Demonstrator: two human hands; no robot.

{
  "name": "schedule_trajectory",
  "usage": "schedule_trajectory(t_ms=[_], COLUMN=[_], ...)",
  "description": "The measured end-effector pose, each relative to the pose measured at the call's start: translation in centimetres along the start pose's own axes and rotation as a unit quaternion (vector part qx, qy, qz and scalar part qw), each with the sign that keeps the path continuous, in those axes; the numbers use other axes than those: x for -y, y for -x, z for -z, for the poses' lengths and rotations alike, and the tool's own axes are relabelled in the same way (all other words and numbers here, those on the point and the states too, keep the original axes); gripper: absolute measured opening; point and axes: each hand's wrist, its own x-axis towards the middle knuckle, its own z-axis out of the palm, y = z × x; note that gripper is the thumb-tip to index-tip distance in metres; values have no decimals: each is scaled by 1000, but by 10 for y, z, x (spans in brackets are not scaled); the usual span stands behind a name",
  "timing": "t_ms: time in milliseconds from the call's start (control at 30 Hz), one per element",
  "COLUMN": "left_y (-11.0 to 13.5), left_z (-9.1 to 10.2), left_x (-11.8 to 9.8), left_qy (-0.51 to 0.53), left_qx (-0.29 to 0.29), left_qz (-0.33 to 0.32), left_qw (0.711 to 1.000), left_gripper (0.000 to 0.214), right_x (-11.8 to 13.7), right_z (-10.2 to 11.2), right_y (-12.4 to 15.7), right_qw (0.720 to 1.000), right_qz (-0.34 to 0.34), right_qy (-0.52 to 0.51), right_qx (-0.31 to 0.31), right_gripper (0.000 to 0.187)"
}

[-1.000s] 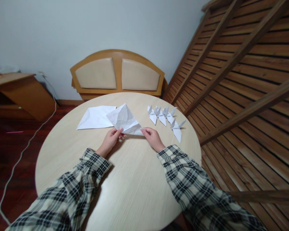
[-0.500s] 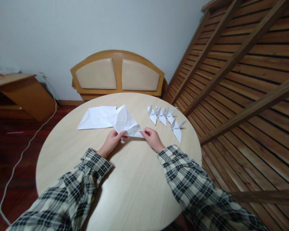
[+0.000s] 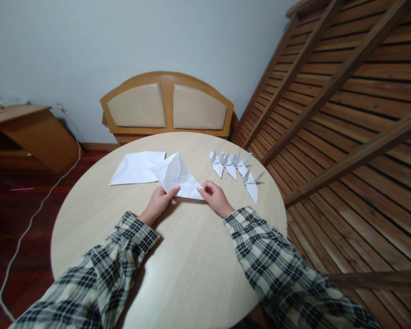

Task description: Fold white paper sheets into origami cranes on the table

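Note:
A creased white paper (image 3: 176,176), folded into a pointed shape, lies on the round pale wooden table (image 3: 178,256). My left hand (image 3: 160,203) pinches its near left edge. My right hand (image 3: 213,197) pinches its near right corner. Both sleeves are plaid. A flat white sheet (image 3: 137,167) lies just behind and to the left, partly under the folded paper.
Several folded white paper cranes (image 3: 236,168) stand in a row at the table's right. A wooden chair with padded back (image 3: 167,106) faces me across the table. A slatted wooden structure (image 3: 345,114) leans at the right. A cable (image 3: 37,210) runs over the dark floor at left.
The folded paper has been pressed lower and flatter onto the table. My right hand has shifted slightly left along its near edge; my left hand stays at the near left edge.

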Motion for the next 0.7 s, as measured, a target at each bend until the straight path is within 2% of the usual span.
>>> schedule_trajectory(t_ms=[200,467,700], left_y=[0,-1,2], left_z=[0,0,-3], left_x=[-2,2,-3], left_qy=[-7,-10,-23], left_qx=[-4,-10,41], left_qz=[6,13,17], left_qw=[1000,1000,999], left_gripper=[31,34,33], right_x=[-5,-5,1], right_z=[-2,-2,-3], right_y=[0,0,2], right_qw=[999,998,997], right_qz=[3,2,-22], right_qy=[-36,-51,-57], right_qx=[-4,23,53], right_gripper=[25,33,29])
